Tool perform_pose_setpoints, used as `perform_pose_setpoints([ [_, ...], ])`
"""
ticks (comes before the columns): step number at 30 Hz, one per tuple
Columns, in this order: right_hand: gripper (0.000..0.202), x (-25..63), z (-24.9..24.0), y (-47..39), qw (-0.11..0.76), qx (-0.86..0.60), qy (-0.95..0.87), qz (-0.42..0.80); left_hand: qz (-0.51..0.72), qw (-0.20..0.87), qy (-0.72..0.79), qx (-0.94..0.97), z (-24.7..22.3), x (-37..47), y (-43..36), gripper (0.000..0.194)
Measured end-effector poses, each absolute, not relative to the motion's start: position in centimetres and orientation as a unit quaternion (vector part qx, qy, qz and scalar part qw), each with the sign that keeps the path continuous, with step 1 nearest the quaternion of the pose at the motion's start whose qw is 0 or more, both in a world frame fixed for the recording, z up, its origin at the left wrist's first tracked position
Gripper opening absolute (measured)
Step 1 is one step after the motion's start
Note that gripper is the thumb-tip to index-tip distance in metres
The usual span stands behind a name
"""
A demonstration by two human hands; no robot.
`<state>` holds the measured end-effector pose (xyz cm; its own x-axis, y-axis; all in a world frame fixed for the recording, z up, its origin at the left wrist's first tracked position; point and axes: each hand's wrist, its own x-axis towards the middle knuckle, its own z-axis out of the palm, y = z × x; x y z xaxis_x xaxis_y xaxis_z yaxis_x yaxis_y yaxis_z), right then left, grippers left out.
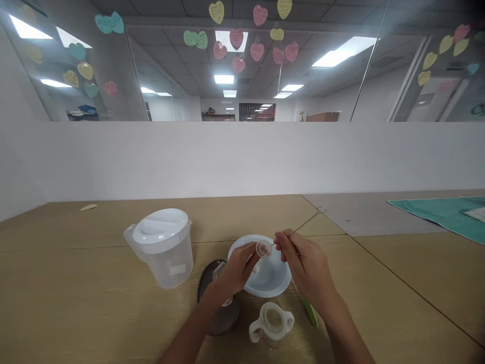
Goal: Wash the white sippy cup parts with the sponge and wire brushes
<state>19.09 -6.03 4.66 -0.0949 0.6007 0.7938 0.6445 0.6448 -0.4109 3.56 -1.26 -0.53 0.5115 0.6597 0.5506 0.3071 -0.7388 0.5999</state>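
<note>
Over a pale blue-white bowl (271,280), my left hand (238,268) pinches a small round translucent piece (263,248). My right hand (303,258) grips a thin stick (304,223), with one end at the round piece and the other pointing up and right. Something small and white lies in the bowl, partly hidden by my left hand. Nearer to me stands a two-handled white-rimmed cup (273,320). Beneath my left forearm is a dark oval tray (223,323) with clear and white items on it, mostly covered.
A translucent lidded pitcher (172,263) stands to the left on the brown table (76,293). A green slender object (310,312) lies beside my right wrist. At the far right is a teal cloth (435,210). A small flat beige piece (88,207) lies at the back left.
</note>
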Motion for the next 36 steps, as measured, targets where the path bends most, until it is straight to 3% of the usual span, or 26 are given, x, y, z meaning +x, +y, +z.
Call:
perform_pose_setpoints([
  [16, 0.034, 18.5, 4.2, -6.0, 0.536, -0.441, -0.720, -0.023, 0.392, 0.232, 0.269, 0.849, 0.2, 3.2, -1.3, 0.032],
  [22, 0.035, 18.6, 4.6, -6.6, 0.476, -0.417, -0.770, 0.080, 0.387, 0.232, 0.259, 0.854, 0.2, 3.0, -1.2, 0.033],
  [29, 0.032, 18.5, 4.2, -6.1, 0.532, -0.442, -0.722, -0.004, 0.400, 0.233, 0.275, 0.843, 0.7, 2.7, -1.4, 0.032],
  [36, 0.037, 18.7, 4.6, -6.6, 0.480, -0.456, -0.741, 0.111, 0.387, 0.238, 0.264, 0.851, 0.8, 2.7, -1.4, 0.034],
])
